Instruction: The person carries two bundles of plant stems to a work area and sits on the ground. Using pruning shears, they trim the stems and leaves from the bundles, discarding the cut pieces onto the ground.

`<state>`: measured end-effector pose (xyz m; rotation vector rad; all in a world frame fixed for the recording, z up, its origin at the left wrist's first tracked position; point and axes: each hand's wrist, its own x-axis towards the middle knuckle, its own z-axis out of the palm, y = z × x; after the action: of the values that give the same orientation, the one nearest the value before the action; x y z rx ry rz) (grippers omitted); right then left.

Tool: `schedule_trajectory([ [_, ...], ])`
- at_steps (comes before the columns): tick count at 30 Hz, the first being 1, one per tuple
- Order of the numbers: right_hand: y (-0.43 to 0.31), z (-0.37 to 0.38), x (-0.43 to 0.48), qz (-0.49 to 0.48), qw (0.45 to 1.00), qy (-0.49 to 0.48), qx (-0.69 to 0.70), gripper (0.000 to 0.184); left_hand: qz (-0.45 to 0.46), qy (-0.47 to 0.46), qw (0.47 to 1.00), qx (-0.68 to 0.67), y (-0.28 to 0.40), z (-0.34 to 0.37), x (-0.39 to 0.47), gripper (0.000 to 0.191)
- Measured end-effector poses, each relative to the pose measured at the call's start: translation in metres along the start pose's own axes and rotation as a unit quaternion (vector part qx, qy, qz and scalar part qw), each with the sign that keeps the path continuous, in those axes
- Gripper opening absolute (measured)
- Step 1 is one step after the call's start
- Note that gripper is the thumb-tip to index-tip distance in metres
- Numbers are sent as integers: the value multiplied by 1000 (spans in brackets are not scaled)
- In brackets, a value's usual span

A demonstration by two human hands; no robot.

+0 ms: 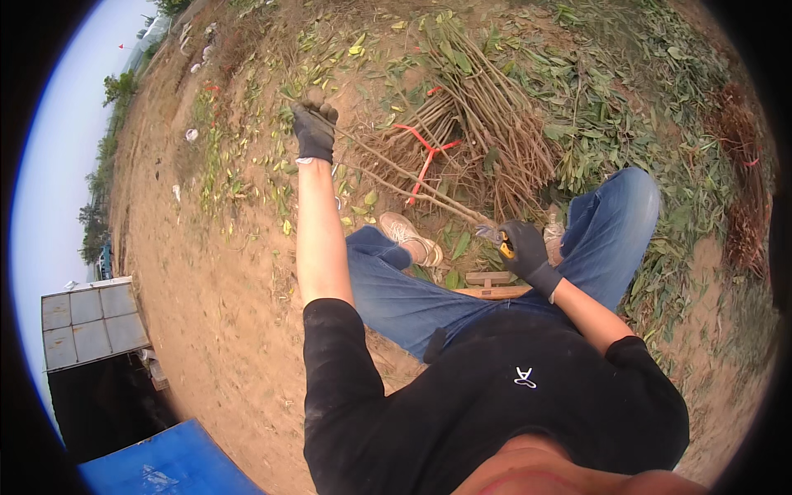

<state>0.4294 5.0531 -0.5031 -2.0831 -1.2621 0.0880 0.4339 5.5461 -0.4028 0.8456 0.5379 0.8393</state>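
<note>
My left hand (314, 130), in a dark work glove, is closed on the thin upper end of a forked woody stem (405, 176), held out to the front left. My right hand (526, 255), gloved too, grips pruning shears (506, 245) with yellow handles. Their blades lie at the stem's lower end; whether they touch it I cannot tell. Beyond my feet, a bundle of bare-stemmed saplings with roots (495, 111) lies over a second bundle, which has a red tie (430, 147) around or on it.
Cut leaves (594, 111) cover the soil at front and right. A reddish root bundle (742, 185) lies at the far right. I sit on a low wooden stool (489, 292). A blue panel (167, 464) and a metal-panelled structure (93, 322) stand at the left.
</note>
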Motion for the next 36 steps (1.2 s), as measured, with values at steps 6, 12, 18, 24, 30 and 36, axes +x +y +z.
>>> schedule_trajectory([
  [6, -16, 5, 8, 8, 999, 32, 35, 39, -23, -78, 996, 42, -19, 19, -75, 44],
  [12, -20, -16, 37, 0, 996, 66, 67, 42, 499, 125, 547, 660, 8, 11, -110, 68],
  [18, -19, -27, 25, -27, 996, 72, 51, 42, 183, 109, 933, 291, 77, -74, -2, 79],
  [24, -47, -20, 43, 93, 993, 49, 55, 39, 139, 48, 986, 73, 3, -24, -71, 31],
  [30, -45, -24, 79, 64, 985, 76, 141, 44, -100, -139, 981, -90, -103, 23, -214, 35],
  [36, -12, -45, 111, 6, 925, 76, 372, 48, -57, -131, 986, -88, -121, 17, -229, 25],
])
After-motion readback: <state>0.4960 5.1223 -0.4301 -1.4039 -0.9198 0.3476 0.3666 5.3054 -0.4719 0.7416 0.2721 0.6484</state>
